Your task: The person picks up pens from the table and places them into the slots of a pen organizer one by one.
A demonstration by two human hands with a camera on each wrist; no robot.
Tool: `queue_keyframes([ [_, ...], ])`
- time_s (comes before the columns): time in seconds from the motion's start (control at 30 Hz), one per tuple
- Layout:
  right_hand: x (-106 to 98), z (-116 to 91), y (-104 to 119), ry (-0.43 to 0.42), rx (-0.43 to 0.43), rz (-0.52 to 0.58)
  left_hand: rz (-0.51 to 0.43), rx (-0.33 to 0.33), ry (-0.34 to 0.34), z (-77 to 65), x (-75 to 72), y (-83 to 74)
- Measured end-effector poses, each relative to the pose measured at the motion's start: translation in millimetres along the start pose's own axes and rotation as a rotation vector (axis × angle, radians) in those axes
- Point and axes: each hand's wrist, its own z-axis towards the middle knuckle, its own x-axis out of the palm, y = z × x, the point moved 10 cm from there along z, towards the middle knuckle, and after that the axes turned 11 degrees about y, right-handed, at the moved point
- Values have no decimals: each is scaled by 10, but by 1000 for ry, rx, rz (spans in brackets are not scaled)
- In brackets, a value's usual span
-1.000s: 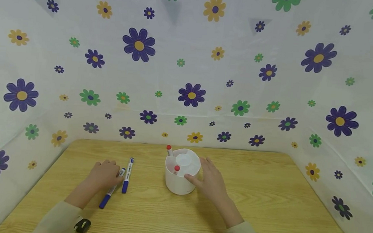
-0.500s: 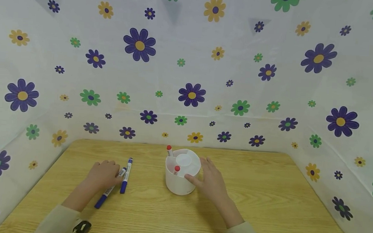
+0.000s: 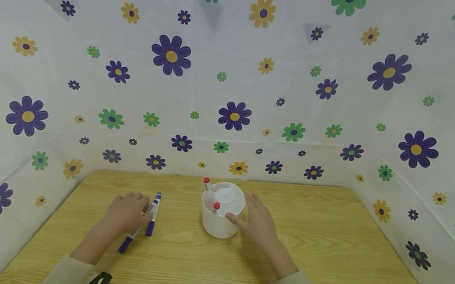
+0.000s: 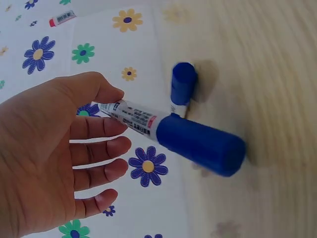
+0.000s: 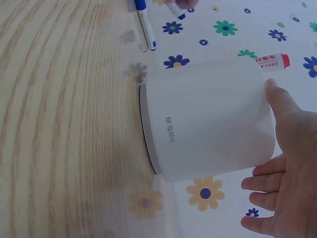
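My left hand (image 3: 127, 214) pinches a blue whiteboard marker (image 4: 200, 146) between thumb and index finger, its other fingers loosely spread. The marker slants, one blue end toward me. A second blue marker (image 3: 150, 228) lies on the table just right of it, and the two overlap in the head view. My right hand (image 3: 261, 222) is at the right side of a round white pen holder (image 3: 220, 226). Its thumb touches the rim, and the relaxed fingers extend along the far side. Two red-capped markers (image 3: 207, 185) stand in the holder's compartments.
The wooden table (image 3: 307, 238) carries the holder and markers. A white flowered cloth (image 3: 231, 85) rises behind the table and along both sides.
The left hand has shifted its marker slightly, so its far end now crosses over the second marker. That marker has slid a little left. My right hand and the holder stay put.
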Motion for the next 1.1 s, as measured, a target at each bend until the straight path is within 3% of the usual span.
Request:
queue_keyframes([
  [0.43,-11,-28,-12,-12,-8,8,-56,145,-213,-195,-455,-464],
  [0.53,-4,-24,-19,-8,-9,13,-64,199,-308,-249,-572,-596],
  [0.73,13,-15,-26,-3,-9,12,-115,338,-565,-383,-806,-834],
  [0.83,17,-13,-25,-6,-15,14,-154,395,-683,-461,-913,-908],
  [1.1,24,-9,-30,-13,-18,11,-246,502,-922,-617,-1125,-1020],
])
